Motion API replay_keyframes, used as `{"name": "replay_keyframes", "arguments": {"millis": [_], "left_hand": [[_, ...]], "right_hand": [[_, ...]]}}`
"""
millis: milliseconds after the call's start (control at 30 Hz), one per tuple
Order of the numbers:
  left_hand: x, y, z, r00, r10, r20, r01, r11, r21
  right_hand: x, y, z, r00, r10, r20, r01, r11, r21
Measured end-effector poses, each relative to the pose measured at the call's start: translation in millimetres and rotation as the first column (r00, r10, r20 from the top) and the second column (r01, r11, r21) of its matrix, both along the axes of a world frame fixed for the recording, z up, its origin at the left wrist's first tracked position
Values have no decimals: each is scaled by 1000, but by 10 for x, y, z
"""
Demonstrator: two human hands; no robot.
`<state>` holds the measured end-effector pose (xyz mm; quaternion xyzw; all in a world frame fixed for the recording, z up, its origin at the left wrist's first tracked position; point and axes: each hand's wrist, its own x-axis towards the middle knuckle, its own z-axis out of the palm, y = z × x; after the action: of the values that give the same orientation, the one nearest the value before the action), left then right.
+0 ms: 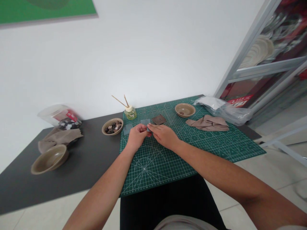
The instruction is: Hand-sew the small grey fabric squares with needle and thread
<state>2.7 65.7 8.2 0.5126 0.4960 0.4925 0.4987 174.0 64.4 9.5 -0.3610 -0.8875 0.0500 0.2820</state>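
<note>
My left hand (137, 136) and my right hand (165, 135) meet over the green cutting mat (153, 166). Their fingers are closed around a small grey piece (148, 129), mostly hidden, so its exact kind is unclear. Just beyond the fingertips lies a flat grey-blue square (145, 122), partly covered by the hands. A similar grey square (127, 129) rests to the left of my left hand. Behind my right hand is a dark brown square sheet (158, 119), flat on the mat.
Left of the mat stand a bowl of small dark and pale pieces (112, 126), a crumpled cloth (59, 138), another bowl (50, 159) and a clear container (57, 114). A stick bottle (130, 113), a bowl (185, 110), a brown cloth (208, 123) and a plastic bag (225, 109) line the back and right.
</note>
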Motion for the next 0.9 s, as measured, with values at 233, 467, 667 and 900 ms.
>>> {"name": "replay_keyframes", "arguments": {"millis": [233, 467, 667, 900], "left_hand": [[17, -11, 29, 997, 4, 79, -8, 999, 42], [32, -20, 23, 998, -19, 62, 17, 999, 34], [21, -44, 70, 991, 22, -132, -4, 991, 131], [51, -67, 131, 991, 26, -129, -10, 992, 127]], "right_hand": [[26, 2, -1, 990, -141, -10, 140, 985, -98], [8, 0, 2, 995, -87, -48, 83, 993, -90], [-1, 21, -11, 996, -16, -91, 15, 1000, -12], [2, -29, 38, 992, -127, -1, 127, 989, -79]]}}
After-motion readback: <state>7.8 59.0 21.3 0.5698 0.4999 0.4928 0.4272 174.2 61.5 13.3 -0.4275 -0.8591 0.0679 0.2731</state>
